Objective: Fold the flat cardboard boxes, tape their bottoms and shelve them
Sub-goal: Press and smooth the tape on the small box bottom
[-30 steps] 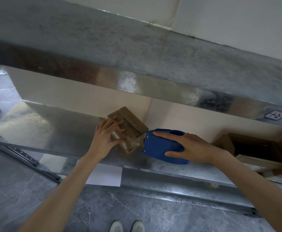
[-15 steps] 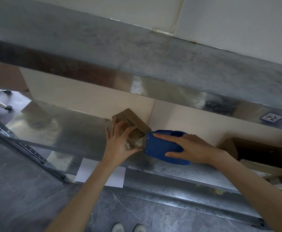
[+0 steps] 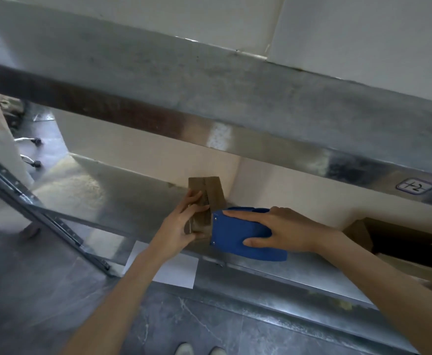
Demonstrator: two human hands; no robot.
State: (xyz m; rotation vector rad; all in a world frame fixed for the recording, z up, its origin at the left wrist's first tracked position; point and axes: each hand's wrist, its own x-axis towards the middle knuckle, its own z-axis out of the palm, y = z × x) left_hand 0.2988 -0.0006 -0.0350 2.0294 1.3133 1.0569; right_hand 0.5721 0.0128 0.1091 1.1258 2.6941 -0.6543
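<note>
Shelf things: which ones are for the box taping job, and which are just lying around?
For the job: small cardboard box, held by the left hand; blue tape dispenser, gripped by the right hand; metal shelf.
Just lying about: white paper sheet, chair wheels, shelf label.

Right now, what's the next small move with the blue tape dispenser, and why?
Probably run the blue plastic tape dispenser along the centre seam of the small brown cardboard box. The right hand grips it against the box's near corner, and the left hand steadies the box on the metal shelf, seam up.
</note>
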